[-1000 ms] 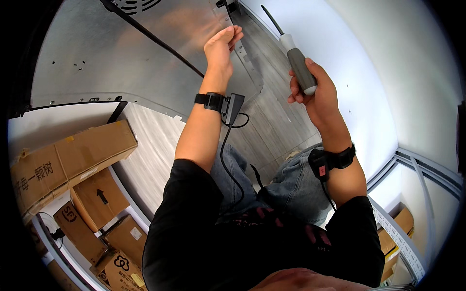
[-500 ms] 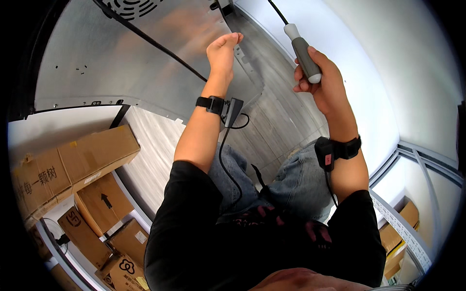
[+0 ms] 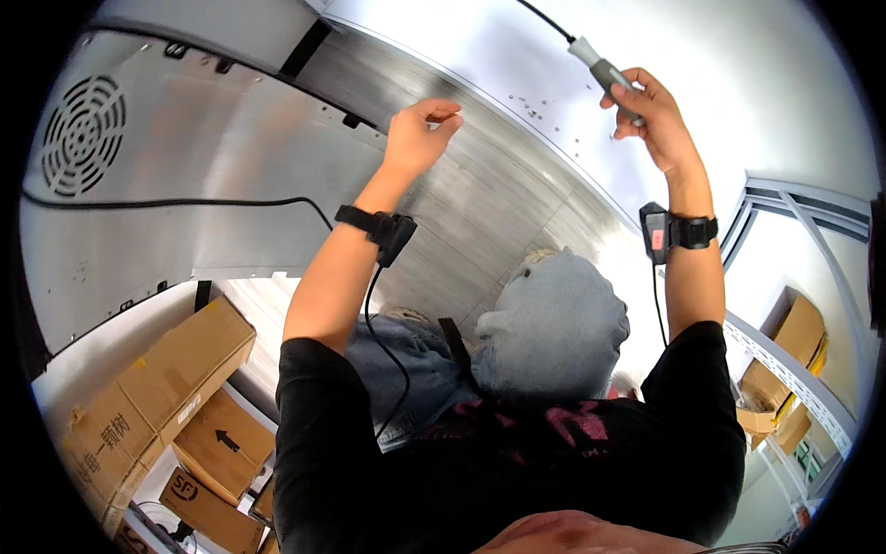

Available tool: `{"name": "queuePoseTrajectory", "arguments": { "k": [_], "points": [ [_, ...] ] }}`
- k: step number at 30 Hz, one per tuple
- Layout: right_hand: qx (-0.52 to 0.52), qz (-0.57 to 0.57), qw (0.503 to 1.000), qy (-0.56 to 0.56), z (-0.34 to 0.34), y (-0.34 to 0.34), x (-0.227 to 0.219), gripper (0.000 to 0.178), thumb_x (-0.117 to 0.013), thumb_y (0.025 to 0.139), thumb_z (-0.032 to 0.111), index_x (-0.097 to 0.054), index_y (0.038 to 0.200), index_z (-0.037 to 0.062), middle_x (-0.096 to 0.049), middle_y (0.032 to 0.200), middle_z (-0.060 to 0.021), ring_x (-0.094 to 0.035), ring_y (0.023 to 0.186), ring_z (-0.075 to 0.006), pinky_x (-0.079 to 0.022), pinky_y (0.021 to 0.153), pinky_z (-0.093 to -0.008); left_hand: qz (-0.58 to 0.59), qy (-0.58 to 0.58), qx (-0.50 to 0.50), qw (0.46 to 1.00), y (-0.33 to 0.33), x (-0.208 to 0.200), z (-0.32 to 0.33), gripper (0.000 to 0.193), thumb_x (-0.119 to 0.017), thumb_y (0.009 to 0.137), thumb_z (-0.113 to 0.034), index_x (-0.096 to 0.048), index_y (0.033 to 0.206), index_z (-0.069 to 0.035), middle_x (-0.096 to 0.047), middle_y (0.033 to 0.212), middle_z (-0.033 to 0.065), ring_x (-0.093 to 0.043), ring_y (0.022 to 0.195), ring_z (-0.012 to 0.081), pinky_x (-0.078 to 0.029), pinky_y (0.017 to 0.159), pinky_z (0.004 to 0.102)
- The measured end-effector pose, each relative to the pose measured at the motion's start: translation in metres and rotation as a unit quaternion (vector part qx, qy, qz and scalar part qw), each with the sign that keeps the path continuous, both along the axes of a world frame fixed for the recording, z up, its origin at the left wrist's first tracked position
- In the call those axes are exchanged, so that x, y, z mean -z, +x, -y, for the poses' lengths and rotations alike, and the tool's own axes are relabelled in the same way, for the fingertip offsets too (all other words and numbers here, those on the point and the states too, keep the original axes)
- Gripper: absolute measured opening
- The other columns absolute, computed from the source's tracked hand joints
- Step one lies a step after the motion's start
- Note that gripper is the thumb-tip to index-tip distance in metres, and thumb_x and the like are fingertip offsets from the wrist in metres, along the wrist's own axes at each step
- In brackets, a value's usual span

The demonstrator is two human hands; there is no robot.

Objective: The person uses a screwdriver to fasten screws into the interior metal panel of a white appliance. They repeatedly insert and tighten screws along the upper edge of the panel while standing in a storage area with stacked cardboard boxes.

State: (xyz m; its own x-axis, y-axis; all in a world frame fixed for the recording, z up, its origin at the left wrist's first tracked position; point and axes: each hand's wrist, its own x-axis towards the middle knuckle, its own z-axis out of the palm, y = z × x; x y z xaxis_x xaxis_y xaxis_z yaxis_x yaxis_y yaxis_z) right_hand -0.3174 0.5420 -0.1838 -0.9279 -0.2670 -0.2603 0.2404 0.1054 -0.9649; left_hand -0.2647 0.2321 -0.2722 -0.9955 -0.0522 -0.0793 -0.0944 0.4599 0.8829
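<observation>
My right hand (image 3: pixel 657 120) grips a screwdriver (image 3: pixel 604 72) by its grey handle, over a white surface (image 3: pixel 498 55). The black shaft points up and left, and its tip runs out of view. Several small screws (image 3: pixel 533 106) lie scattered on that surface, left of the handle. In the air above the floor, my left hand (image 3: pixel 423 137) has its thumb and fingers curled together in a pinch. Whatever may be between those fingertips is too small to name. Left of this hand lies a large silvery metal panel (image 3: pixel 231 138) with a round slotted vent.
A black cable (image 3: pixel 175 200) crosses the metal panel. Cardboard boxes (image 3: pixel 175 369) are stacked at the lower left, and more boxes (image 3: pixel 784 351) sit on a metal rack (image 3: pixel 794 388) at the right. Wood-look flooring (image 3: pixel 498 185) shows between panel and white surface.
My view and body have turned, bringing the scattered screws and the round vent into fuller view. The screwdriver has moved right, still in my right hand. My left hand stays pinched.
</observation>
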Motion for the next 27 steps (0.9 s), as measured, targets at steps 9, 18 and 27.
{"name": "queuePoseTrajectory", "arguments": {
  "k": [9,18,27],
  "points": [
    [0.117,0.118,0.985,-0.034,-0.039,0.055,0.111,0.02,-0.064,0.083,0.016,-0.052,0.095,0.0043,-0.061,0.078,-0.0067,-0.05,0.052,-0.009,-0.042,0.052,-0.0228,0.026,-0.079,-0.016,0.996,-0.05,0.081,-0.074,0.024,-0.069,0.078,-0.01,-0.066,0.102,-0.006,-0.064,0.086,0.006,-0.061,0.079,0.0189,-0.05,0.071,0.0314],
    [0.148,0.142,0.978,-0.036,-0.062,0.065,0.142,0.021,-0.066,0.082,0.016,-0.052,0.094,0.0054,-0.061,0.078,-0.0061,-0.05,0.052,-0.0082,-0.038,0.05,-0.0217,-0.012,-0.161,-0.031,0.986,-0.075,0.109,-0.094,0.023,-0.07,0.076,-0.009,-0.067,0.098,-0.007,-0.06,0.089,0.006,-0.06,0.077,0.0206,-0.051,0.069,0.0325],
    [0.122,0.142,0.982,-0.029,-0.061,0.06,0.144,0.021,-0.066,0.081,0.012,-0.052,0.094,0.0044,-0.058,0.082,-0.0047,-0.05,0.057,-0.0091,-0.042,0.052,-0.0224,0.019,-0.062,-0.085,0.994,-0.079,0.126,-0.089,0.009,-0.069,0.079,-0.011,-0.069,0.085,-0.005,-0.063,0.083,0.0053,-0.061,0.074,0.0178,-0.05,0.067,0.0295]
  ]
}}
